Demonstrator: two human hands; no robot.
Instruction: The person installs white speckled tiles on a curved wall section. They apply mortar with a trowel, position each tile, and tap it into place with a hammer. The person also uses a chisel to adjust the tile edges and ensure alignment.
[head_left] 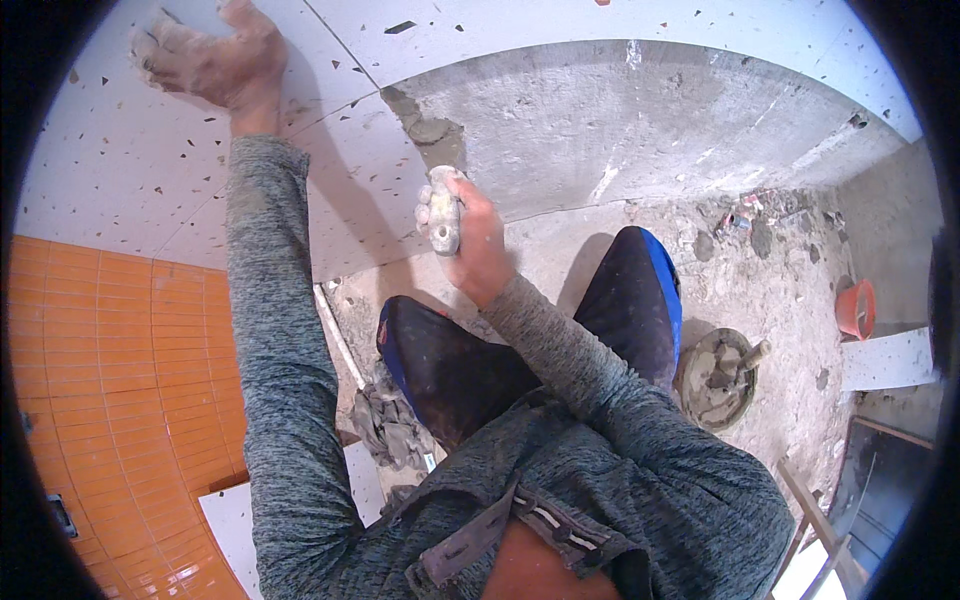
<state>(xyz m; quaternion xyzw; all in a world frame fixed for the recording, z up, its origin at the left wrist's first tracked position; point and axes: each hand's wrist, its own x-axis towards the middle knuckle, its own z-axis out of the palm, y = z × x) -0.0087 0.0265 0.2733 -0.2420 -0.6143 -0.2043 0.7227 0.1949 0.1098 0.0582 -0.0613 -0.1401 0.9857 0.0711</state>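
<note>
My left hand (205, 55) is raised at the upper left, fingers apart and dusty, against or just off a white speckled wall tile (350, 175). My right hand (475, 240) is closed round the pale, mortar-smeared handle of a hand tool (443, 225). Its handle end points towards me, and its working end is hidden. The tool is by the tile's right edge, where grey mortar (435, 130) shows. To the right of that edge runs bare grey wall (600, 125).
A round mortar tub (745, 405) with a handled tool in it stands right of my knees. Rubble (750, 215) lies along the wall's foot, and an orange-red bucket (855, 310) is farther right. Orange tiles (130, 380) cover the left wall. A pale pole (340, 335) lies beside my left leg.
</note>
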